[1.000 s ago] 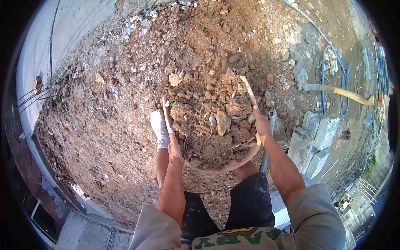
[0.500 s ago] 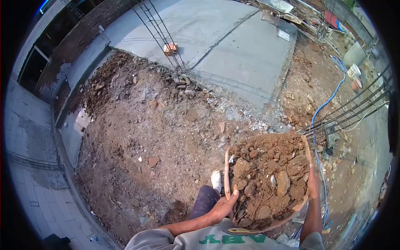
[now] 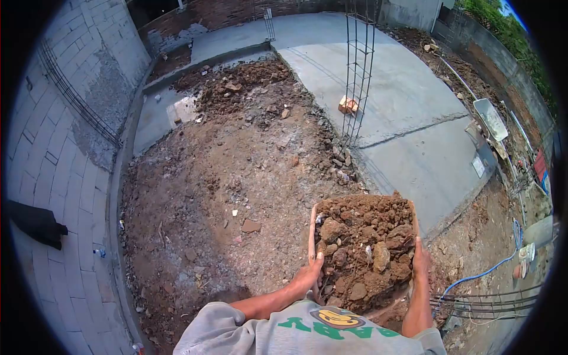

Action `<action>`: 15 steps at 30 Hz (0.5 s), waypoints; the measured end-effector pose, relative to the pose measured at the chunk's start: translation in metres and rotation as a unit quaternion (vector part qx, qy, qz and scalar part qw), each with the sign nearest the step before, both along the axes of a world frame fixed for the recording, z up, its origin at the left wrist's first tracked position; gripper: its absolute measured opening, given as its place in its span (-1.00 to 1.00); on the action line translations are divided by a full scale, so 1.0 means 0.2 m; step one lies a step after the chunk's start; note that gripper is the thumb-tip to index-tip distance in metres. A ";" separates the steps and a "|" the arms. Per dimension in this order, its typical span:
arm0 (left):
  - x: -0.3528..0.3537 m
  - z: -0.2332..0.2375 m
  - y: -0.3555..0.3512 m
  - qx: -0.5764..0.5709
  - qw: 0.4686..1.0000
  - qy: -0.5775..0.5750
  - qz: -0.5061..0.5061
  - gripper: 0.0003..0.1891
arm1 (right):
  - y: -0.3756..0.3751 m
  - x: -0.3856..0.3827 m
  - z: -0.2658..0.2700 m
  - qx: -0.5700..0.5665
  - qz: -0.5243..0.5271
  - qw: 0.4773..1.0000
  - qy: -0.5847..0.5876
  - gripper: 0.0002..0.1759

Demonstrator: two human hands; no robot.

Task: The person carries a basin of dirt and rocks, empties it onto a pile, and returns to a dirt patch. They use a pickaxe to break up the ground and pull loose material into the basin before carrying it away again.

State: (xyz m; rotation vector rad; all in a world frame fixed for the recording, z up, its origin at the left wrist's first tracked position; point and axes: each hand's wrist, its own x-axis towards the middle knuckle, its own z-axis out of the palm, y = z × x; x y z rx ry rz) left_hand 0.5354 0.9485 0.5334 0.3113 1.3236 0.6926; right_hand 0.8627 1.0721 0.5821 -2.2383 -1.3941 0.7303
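Observation:
A squarish tub with a thin orange-tan rim (image 3: 312, 229) is at my front, heaped with brown soil (image 3: 393, 275) and lumps of rock. My left hand (image 3: 309, 275) grips its near left side, thumb over the rim and the other fingers hidden. On the opposite side, my right hand (image 3: 420, 261) is closed against the tub's edge, its fingers partly hidden behind it. The load sits close against my grey shirt, above rough dirt ground. What is under the tub is hidden.
Uneven dirt and rubble (image 3: 236, 171) spread ahead, with a brick fragment (image 3: 251, 226). A grey concrete slab (image 3: 408, 89) carries an upright rebar cage (image 3: 358, 71). A block wall (image 3: 71, 148) borders the left; a blue hose (image 3: 482, 273) and rebar (image 3: 491, 305) lie right.
My view has swung left and up, bringing more of the block wall and the far slab into sight. Both hands still hold the loaded tub, which appears slightly further left.

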 end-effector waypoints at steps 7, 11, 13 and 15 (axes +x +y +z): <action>-0.25 -0.19 0.40 -0.023 0.979 -0.013 0.200 -0.37 | 0.83 -0.43 -0.28 -0.032 0.154 0.988 0.007 -0.13; -0.43 -0.18 0.63 -0.041 0.959 -0.027 0.280 -0.44 | 1.26 -0.74 -0.36 -0.022 0.227 0.973 -0.019 -0.12; -0.55 -0.17 0.73 -0.044 0.954 -0.034 0.296 -0.43 | 1.39 -0.90 -0.40 -0.011 0.231 0.973 -0.005 -0.12; -0.70 -0.23 0.87 -0.043 0.951 -0.037 0.303 -0.42 | 1.55 -1.07 -0.38 -0.027 0.255 0.966 -0.019 -0.11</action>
